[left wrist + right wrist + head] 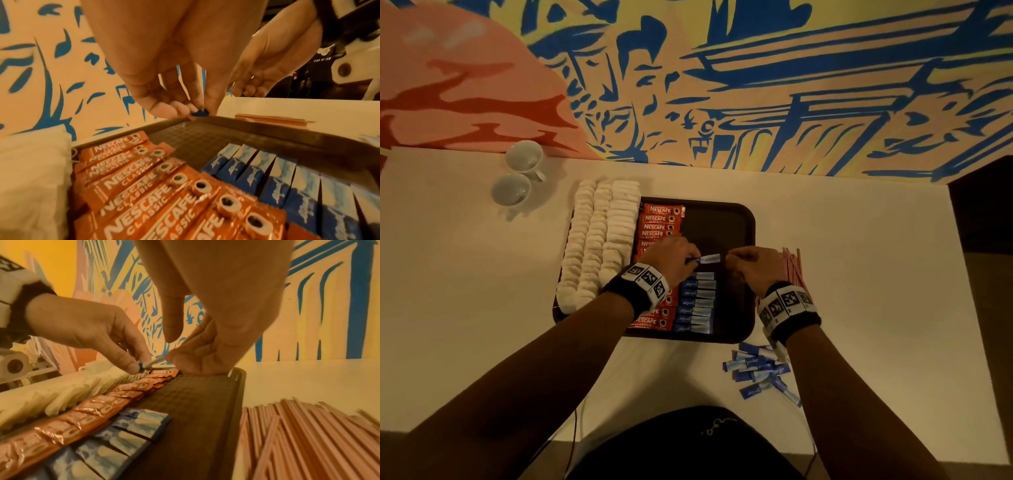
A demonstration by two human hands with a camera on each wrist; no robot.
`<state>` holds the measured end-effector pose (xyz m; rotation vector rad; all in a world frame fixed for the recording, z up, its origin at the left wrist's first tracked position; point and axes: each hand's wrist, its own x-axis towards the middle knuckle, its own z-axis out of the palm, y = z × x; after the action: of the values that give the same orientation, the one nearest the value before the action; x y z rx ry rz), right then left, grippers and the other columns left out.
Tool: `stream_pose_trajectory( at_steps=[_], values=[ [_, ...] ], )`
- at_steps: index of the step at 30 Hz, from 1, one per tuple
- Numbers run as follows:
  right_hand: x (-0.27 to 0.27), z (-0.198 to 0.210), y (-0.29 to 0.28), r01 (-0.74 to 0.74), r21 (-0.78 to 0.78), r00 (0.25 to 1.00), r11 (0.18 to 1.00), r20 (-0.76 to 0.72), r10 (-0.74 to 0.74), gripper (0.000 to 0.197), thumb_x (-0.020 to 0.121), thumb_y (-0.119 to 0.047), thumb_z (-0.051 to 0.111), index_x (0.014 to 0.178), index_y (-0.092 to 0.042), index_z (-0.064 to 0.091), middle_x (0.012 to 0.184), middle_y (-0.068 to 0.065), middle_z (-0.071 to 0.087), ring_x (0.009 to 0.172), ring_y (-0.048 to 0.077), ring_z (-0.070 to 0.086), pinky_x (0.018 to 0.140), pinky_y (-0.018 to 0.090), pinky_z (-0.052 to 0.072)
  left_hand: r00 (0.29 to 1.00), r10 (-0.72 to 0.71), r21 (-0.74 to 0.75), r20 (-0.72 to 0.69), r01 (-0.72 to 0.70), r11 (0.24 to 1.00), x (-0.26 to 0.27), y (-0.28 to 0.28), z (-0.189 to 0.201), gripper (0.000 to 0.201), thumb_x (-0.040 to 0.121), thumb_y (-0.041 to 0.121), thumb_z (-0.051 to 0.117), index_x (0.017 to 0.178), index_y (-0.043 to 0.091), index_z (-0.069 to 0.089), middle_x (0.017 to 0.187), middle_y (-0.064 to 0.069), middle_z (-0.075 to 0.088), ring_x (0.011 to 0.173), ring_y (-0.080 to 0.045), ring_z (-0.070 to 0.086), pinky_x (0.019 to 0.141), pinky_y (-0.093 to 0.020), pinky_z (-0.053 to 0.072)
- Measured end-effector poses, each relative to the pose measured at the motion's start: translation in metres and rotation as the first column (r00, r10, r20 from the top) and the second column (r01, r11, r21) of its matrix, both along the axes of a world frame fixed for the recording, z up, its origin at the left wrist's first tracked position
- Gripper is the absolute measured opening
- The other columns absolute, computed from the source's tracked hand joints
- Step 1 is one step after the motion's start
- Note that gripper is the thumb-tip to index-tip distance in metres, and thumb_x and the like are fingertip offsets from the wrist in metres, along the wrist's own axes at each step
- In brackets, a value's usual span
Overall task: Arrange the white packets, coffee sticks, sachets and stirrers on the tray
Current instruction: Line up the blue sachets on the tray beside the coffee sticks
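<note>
Both hands hold one blue-and-white sachet level above the dark tray. My left hand pinches its blue end, and my right hand pinches its white end. Just below it, a row of blue sachets lies on the tray beside a column of orange coffee sticks. Rows of white packets fill the tray's left side. Pink stirrers lie on the table by the tray's right rim.
A loose heap of blue sachets sits on the white table near the tray's front right corner. Two white cups stand at the back left. A painted wall rises behind the table. The tray's right half is bare.
</note>
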<state>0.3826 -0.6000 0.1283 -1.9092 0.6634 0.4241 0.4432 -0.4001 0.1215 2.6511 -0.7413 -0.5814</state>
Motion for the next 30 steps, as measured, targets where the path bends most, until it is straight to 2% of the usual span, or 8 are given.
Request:
stream_pose_trajectory(
  at_steps=[3, 6, 9, 11, 13, 16, 24, 30],
  values=[
    [-0.008, -0.009, -0.008, -0.055, -0.201, 0.998, 0.978, -0.006, 0.055, 0.024, 0.095, -0.021, 0.07, 0.119, -0.017, 0.072, 0.121, 0.002, 0.071, 0.113, 0.019, 0.065, 0.106, 0.037, 0.05, 0.999, -0.02, 0.092, 0.025, 0.017, 0.996, 0.005, -0.003, -0.014, 0.025, 0.097, 0.032, 0.06, 0.118, 0.021, 0.07, 0.118, -0.001, 0.064, 0.114, -0.019, 0.054, 0.095, -0.03, 0.042],
    [-0.02, -0.014, -0.012, -0.106, -0.323, 0.994, 0.94, -0.052, 0.094, 0.026, 0.097, -0.014, 0.066, 0.123, -0.017, 0.068, 0.12, 0.003, 0.068, 0.11, 0.021, 0.065, 0.095, 0.029, 0.05, 0.997, -0.08, 0.216, 0.013, 0.075, 0.973, 0.008, -0.009, -0.023, 0.026, 0.097, 0.03, 0.06, 0.119, 0.02, 0.07, 0.12, -0.003, 0.064, 0.12, -0.022, 0.051, 0.103, -0.036, 0.044],
    [-0.032, -0.019, -0.013, -0.133, -0.36, 0.987, 0.923, -0.127, 0.093, 0.032, 0.098, -0.01, 0.062, 0.129, -0.019, 0.062, 0.119, 0.004, 0.068, 0.107, 0.023, 0.065, 0.096, 0.035, 0.054, 0.996, -0.084, 0.241, -0.041, 0.091, 0.966, 0.01, -0.012, -0.03, 0.032, 0.095, 0.029, 0.063, 0.126, 0.023, 0.065, 0.125, -0.003, 0.063, 0.126, -0.026, 0.048, 0.108, -0.042, 0.042],
    [-0.039, -0.023, -0.012, -0.141, -0.391, 0.986, 0.909, -0.137, 0.094, 0.035, 0.098, -0.007, 0.06, 0.131, -0.018, 0.061, 0.113, 0.005, 0.068, 0.1, 0.021, 0.065, 0.088, 0.031, 0.053, 0.994, -0.096, 0.235, -0.042, 0.104, 0.966, 0.011, -0.015, -0.032, 0.029, 0.095, 0.026, 0.063, 0.124, 0.023, 0.066, 0.122, -0.001, 0.064, 0.124, -0.026, 0.05, 0.107, -0.04, 0.041],
    [-0.043, -0.026, -0.011, -0.136, -0.401, 0.986, 0.906, -0.14, 0.086, 0.037, 0.098, -0.006, 0.06, 0.133, -0.018, 0.059, 0.105, 0.003, 0.066, 0.091, 0.017, 0.061, 0.081, 0.029, 0.05, 0.993, -0.114, 0.229, -0.037, 0.12, 0.966, 0.011, -0.018, -0.034, 0.023, 0.096, 0.021, 0.061, 0.118, 0.022, 0.069, 0.117, -0.001, 0.067, 0.117, -0.024, 0.054, 0.103, -0.037, 0.042],
    [-0.045, -0.027, -0.008, -0.135, -0.389, 0.985, 0.912, -0.156, 0.079, 0.04, 0.099, -0.005, 0.059, 0.136, -0.017, 0.057, 0.106, 0.006, 0.067, 0.091, 0.017, 0.059, 0.082, 0.03, 0.052, 0.992, -0.115, 0.205, -0.05, 0.122, 0.971, 0.01, -0.02, -0.035, 0.02, 0.096, 0.018, 0.06, 0.114, 0.022, 0.07, 0.114, 0.0, 0.068, 0.11, -0.022, 0.058, 0.099, -0.036, 0.044],
    [-0.046, -0.01, -0.017, -0.124, -0.38, 0.987, 0.917, -0.141, 0.075, 0.031, 0.103, -0.008, 0.052, 0.132, -0.016, 0.061, 0.106, 0.006, 0.069, 0.085, 0.017, 0.06, 0.074, 0.026, 0.047, 0.999, -0.021, 0.073, -0.043, 0.024, 0.997, 0.002, -0.02, -0.016, 0.025, 0.098, 0.024, 0.057, 0.121, 0.02, 0.066, 0.118, -0.001, 0.064, 0.112, -0.021, 0.055, 0.1, -0.034, 0.041],
    [-0.089, 0.018, -0.054, -0.145, -0.322, 0.989, 0.936, -0.085, 0.124, 0.029, 0.098, -0.015, 0.064, 0.125, -0.025, 0.064, 0.105, -0.003, 0.066, 0.078, 0.008, 0.059, 0.073, 0.021, 0.046, 0.992, -0.066, -0.004, -0.105, 0.066, 0.998, -0.048, -0.03, 0.016, 0.027, 0.099, 0.028, 0.056, 0.125, 0.022, 0.064, 0.123, 0.001, 0.062, 0.116, -0.02, 0.054, 0.098, -0.033, 0.044]
  ],
)
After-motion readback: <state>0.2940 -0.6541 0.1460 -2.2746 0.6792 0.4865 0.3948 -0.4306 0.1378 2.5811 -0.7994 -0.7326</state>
